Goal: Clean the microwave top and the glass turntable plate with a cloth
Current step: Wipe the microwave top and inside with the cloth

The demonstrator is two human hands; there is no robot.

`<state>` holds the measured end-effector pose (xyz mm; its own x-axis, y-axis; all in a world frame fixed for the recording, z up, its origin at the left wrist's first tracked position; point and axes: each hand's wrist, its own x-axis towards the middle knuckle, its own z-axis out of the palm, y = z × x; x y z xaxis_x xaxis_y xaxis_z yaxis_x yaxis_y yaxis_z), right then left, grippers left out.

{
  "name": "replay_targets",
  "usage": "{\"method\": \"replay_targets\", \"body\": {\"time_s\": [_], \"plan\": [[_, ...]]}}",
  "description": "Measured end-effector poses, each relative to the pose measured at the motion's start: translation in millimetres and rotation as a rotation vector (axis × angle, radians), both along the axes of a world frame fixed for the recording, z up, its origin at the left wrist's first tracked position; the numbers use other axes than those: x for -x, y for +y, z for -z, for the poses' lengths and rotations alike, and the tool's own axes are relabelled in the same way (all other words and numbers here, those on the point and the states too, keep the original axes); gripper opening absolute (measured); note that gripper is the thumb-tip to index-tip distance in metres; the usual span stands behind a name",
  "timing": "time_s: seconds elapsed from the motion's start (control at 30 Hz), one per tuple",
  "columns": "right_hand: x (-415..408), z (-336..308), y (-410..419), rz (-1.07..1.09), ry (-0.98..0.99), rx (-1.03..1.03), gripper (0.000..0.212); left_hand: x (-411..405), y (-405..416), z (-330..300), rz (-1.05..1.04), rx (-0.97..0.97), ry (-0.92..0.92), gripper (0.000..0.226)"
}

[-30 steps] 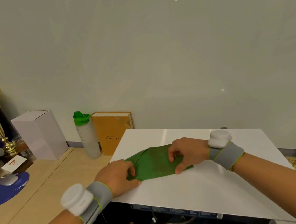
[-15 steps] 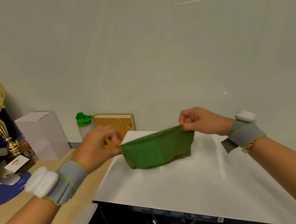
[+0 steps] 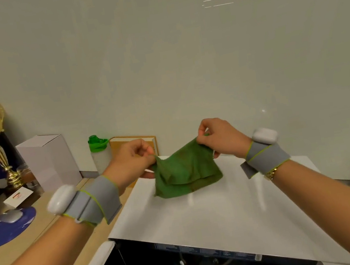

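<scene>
Lifted off the microwave top a second ago, the green cloth now hangs between the left hand and right hand, each pinched shut on a corner, probably refolding before wiping.

The white microwave top lies bare under my hands, wide room for a sweep toward its front edge and right side. Only the green cloth hangs over its back left part, pinched up by my left hand and right hand. Along the wall to the left stand a green-capped bottle, a book and a white box. The table strip beside the microwave is free.
</scene>
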<state>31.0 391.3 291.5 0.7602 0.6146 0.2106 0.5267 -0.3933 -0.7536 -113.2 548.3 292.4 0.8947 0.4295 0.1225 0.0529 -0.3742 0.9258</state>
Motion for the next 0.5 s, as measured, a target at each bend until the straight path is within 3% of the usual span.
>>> {"method": "replay_targets", "body": {"time_s": [0.1, 0.27, 0.5], "plan": [[20.6, 0.6, 19.6, -0.09, -0.031, 0.071, 0.006, -15.6, -23.9, -1.2, 0.017, -0.031, 0.011, 0.027], [29.2, -10.3, 25.6, -0.19, 0.135, 0.022, 0.016, -26.3, -42.1, -13.7, 0.041, -0.156, -0.026, 0.029], [20.9, -13.3, 14.1, -0.387, 0.243, -0.003, 0.017, -17.8, -30.3, -15.9, 0.11, -0.133, 0.017, 0.029]]}}
